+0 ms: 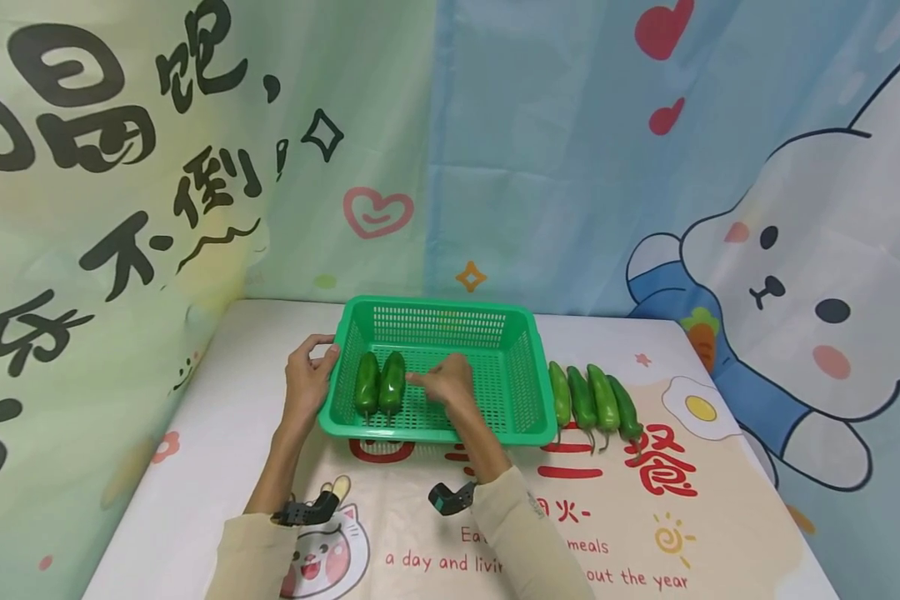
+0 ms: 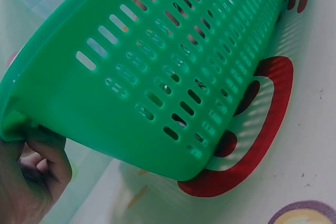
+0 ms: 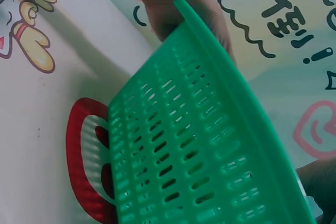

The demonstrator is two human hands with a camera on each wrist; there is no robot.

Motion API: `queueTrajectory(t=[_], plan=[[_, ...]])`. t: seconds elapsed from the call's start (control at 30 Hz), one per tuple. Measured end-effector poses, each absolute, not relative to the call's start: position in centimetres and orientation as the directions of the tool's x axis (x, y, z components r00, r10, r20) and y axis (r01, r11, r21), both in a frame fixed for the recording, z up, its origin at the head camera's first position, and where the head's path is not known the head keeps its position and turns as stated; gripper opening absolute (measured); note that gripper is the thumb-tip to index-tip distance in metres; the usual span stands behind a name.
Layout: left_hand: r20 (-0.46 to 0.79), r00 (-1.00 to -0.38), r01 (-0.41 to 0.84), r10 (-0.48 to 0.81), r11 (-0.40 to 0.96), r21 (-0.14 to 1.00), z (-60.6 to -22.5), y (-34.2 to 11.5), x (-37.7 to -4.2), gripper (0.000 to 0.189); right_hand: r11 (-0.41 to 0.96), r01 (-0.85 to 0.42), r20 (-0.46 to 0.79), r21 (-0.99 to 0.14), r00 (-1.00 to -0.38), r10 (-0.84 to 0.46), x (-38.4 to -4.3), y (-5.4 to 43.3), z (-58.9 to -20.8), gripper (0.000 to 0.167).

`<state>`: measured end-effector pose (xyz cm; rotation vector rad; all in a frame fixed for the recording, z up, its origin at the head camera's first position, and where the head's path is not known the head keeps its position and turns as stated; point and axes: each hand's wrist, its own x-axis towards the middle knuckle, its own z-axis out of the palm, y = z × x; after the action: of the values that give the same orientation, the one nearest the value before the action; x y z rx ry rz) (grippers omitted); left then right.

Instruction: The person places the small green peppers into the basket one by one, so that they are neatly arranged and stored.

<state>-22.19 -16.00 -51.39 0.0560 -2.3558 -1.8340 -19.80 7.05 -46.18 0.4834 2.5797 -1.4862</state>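
Note:
A green plastic basket (image 1: 435, 433) stands on the table, with perforated walls. My left hand (image 1: 307, 382) grips its left end at the rim; the left wrist view shows the curled fingers (image 2: 55, 163) under the rim. Two green peppers (image 1: 367, 385) (image 1: 392, 385) lie side by side in the basket's left part, stems toward me. Inside the basket, my right hand (image 1: 452, 383) is just right of these peppers, one finger extended toward the nearer one. Whether it touches cannot be seen. The basket wall mostly hides this hand in the right wrist view.
Several long green peppers (image 1: 603, 400) lie in a row on the table, close to the basket's right side. A printed mat (image 1: 615, 517) with red lettering covers the table front. Behind the table hangs a cartoon curtain (image 1: 525, 225).

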Motion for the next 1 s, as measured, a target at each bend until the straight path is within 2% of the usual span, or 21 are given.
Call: queueTrajectory(t=[0.37, 1.0], plan=[[0.092, -0.987, 0.056, -0.131, 0.256, 0.965, -51.2, -15.8, -22.0, 0.033, 0.377, 0.318, -0.271, -0.87, -0.947, 0.174, -19.2, 8.6, -45.5, 0.046], [0.09, -0.987, 0.053, -0.132, 0.262, 0.964, -51.2, -15.9, -22.1, 0.034, 0.271, 0.272, -0.256, -0.923, -0.962, 0.093, -19.0, 12.3, -43.9, 0.037]])
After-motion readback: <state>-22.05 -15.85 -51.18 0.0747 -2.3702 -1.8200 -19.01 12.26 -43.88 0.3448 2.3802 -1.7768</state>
